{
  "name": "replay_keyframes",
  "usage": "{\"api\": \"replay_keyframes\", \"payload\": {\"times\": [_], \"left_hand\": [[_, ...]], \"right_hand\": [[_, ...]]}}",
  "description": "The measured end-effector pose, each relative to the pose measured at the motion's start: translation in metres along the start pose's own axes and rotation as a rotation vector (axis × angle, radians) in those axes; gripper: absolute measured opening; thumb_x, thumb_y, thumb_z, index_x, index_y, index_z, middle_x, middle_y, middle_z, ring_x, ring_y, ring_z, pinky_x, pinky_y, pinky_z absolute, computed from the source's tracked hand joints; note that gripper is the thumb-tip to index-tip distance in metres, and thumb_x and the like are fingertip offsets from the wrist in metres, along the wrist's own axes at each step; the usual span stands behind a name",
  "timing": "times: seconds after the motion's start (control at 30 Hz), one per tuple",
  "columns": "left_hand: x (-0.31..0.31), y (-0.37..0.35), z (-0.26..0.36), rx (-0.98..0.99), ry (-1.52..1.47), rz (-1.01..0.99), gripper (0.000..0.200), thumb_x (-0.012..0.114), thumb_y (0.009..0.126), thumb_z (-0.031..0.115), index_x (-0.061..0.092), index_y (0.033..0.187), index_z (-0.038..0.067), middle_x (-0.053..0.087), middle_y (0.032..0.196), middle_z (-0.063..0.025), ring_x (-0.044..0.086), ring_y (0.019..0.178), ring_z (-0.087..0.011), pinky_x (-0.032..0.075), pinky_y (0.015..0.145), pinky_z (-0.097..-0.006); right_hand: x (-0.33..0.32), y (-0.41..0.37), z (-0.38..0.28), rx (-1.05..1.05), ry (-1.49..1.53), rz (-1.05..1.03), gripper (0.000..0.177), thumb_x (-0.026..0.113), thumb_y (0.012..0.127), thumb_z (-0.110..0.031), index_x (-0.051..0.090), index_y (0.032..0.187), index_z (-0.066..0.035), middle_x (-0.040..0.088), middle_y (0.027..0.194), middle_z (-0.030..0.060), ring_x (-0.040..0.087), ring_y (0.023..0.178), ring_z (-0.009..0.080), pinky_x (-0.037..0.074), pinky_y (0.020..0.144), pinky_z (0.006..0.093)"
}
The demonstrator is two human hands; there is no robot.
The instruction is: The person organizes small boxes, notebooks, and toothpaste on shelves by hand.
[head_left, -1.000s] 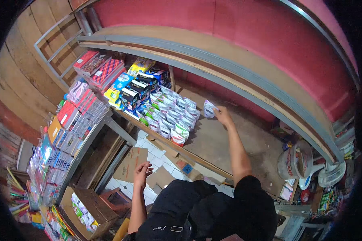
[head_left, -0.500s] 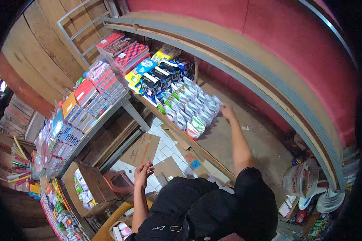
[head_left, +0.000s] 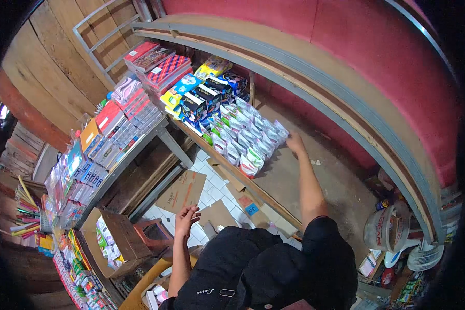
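Rows of white and grey packets [head_left: 243, 129] stand on a brown shelf board. My right hand [head_left: 295, 143] is at the right end of the back row, its fingers closed at the edge of the last packet [head_left: 280, 132]. A packet with red and green print [head_left: 251, 163] stands at the front of the rows. My left hand [head_left: 187, 219] hangs over the floor in front of the shelf, fingers partly curled and apart, holding nothing.
Black packs [head_left: 194, 106] and red patterned boxes [head_left: 168, 70] stand left of the packets. An open carton [head_left: 134, 245] with packets sits at lower left. Stacked boxes [head_left: 108, 116] cover the left table. A white fan [head_left: 423, 258] and a clear tub [head_left: 380, 232] are at lower right.
My right hand has moved slightly right and down, and the end packet beside it leans a little further right. My left hand has shifted slightly up and right.
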State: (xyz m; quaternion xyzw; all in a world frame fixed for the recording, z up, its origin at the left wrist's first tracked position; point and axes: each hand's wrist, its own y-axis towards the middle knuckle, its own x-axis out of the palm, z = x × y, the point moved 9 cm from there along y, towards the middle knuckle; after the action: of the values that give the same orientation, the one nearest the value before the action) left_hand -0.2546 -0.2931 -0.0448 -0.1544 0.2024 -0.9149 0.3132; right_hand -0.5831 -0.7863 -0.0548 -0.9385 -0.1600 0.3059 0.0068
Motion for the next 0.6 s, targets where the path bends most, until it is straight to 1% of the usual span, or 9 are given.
{"api": "replay_keyframes", "payload": {"times": [0.07, 0.17, 0.23, 0.33, 0.37, 0.4, 0.47, 0.53, 0.6], "left_hand": [[-0.001, 0.001, -0.005, -0.004, 0.005, -0.004, 0.034, 0.064, 0.090, 0.023, 0.060, 0.115, 0.000, 0.066, 0.102, -0.0102, 0.065, 0.085, -0.0176, 0.053, 0.074, -0.0304], [-0.005, -0.003, -0.007, -0.015, 0.042, 0.012, 0.035, 0.064, 0.090, 0.023, 0.060, 0.115, 0.000, 0.066, 0.102, -0.0097, 0.065, 0.086, -0.0178, 0.052, 0.074, -0.0302], [-0.012, -0.006, -0.012, -0.037, 0.049, 0.046, 0.034, 0.064, 0.089, 0.023, 0.062, 0.114, 0.000, 0.066, 0.101, -0.0087, 0.065, 0.086, -0.0176, 0.052, 0.074, -0.0296], [-0.026, -0.009, -0.022, -0.038, 0.025, 0.077, 0.032, 0.064, 0.090, 0.023, 0.063, 0.113, 0.001, 0.067, 0.098, -0.0078, 0.065, 0.086, -0.0169, 0.052, 0.074, -0.0288], [-0.029, -0.015, -0.020, -0.031, 0.023, 0.085, 0.031, 0.063, 0.090, 0.023, 0.063, 0.113, 0.001, 0.067, 0.098, -0.0074, 0.065, 0.086, -0.0165, 0.052, 0.073, -0.0284], [-0.032, -0.019, -0.017, -0.024, 0.021, 0.096, 0.031, 0.063, 0.090, 0.022, 0.063, 0.112, 0.001, 0.067, 0.097, -0.0071, 0.065, 0.085, -0.0161, 0.052, 0.072, -0.0281], [-0.045, -0.018, -0.022, -0.013, 0.039, 0.113, 0.032, 0.062, 0.091, 0.024, 0.062, 0.113, 0.001, 0.065, 0.100, -0.0068, 0.064, 0.086, -0.0161, 0.052, 0.075, -0.0291], [-0.061, -0.022, -0.024, 0.009, -0.013, 0.160, 0.031, 0.062, 0.091, 0.023, 0.062, 0.112, 0.001, 0.065, 0.099, -0.0063, 0.064, 0.086, -0.0157, 0.052, 0.074, -0.0284], [-0.088, -0.026, -0.026, 0.041, -0.078, 0.229, 0.030, 0.063, 0.091, 0.022, 0.062, 0.111, 0.001, 0.065, 0.097, -0.0064, 0.064, 0.086, -0.0158, 0.051, 0.073, -0.0285]], "right_hand": [[-0.009, -0.018, -0.007, 0.021, 0.017, 0.053, 0.046, 0.056, 0.084, -0.021, 0.055, 0.129, -0.012, 0.061, 0.123, 0.0139, 0.057, 0.115, 0.0302, 0.043, 0.096, 0.0390], [-0.019, -0.032, 0.007, 0.081, -0.027, 0.265, 0.050, 0.057, 0.084, -0.017, 0.051, 0.133, -0.010, 0.060, 0.126, 0.0125, 0.057, 0.116, 0.0283, 0.043, 0.097, 0.0373], [-0.030, -0.064, -0.029, 0.076, -0.042, 0.386, 0.049, 0.055, 0.085, -0.016, 0.049, 0.133, -0.010, 0.059, 0.128, 0.0097, 0.056, 0.118, 0.0282, 0.043, 0.097, 0.0372], [-0.043, -0.120, -0.111, -0.132, 0.036, 0.615, 0.037, 0.054, 0.086, -0.010, 0.055, 0.122, -0.005, 0.061, 0.119, 0.0137, 0.059, 0.111, 0.0267, 0.045, 0.092, 0.0372], [-0.039, -0.129, -0.130, -0.262, 0.071, 0.674, 0.038, 0.054, 0.086, -0.008, 0.055, 0.124, -0.006, 0.061, 0.115, 0.0149, 0.060, 0.105, 0.0272, 0.046, 0.090, 0.0371], [-0.036, -0.150, -0.168, -0.317, 0.029, 0.698, 0.038, 0.052, 0.087, -0.005, 0.055, 0.125, -0.006, 0.061, 0.111, 0.0150, 0.060, 0.100, 0.0269, 0.046, 0.087, 0.0371], [-0.012, -0.173, -0.211, -0.493, 0.247, 0.656, 0.033, 0.048, 0.089, -0.001, 0.057, 0.121, -0.002, 0.058, 0.103, 0.0119, 0.056, 0.092, 0.0223, 0.045, 0.082, 0.0329], [0.025, -0.190, -0.246, -0.604, 0.183, 0.552, 0.028, 0.050, 0.088, 0.001, 0.058, 0.115, 0.001, 0.056, 0.099, 0.0104, 0.053, 0.086, 0.0205, 0.044, 0.079, 0.0319], [0.082, -0.210, -0.277, -0.724, 0.172, 0.345, 0.025, 0.051, 0.088, 0.001, 0.059, 0.111, 0.002, 0.056, 0.097, 0.0096, 0.052, 0.085, 0.0200, 0.044, 0.079, 0.0319]]}}
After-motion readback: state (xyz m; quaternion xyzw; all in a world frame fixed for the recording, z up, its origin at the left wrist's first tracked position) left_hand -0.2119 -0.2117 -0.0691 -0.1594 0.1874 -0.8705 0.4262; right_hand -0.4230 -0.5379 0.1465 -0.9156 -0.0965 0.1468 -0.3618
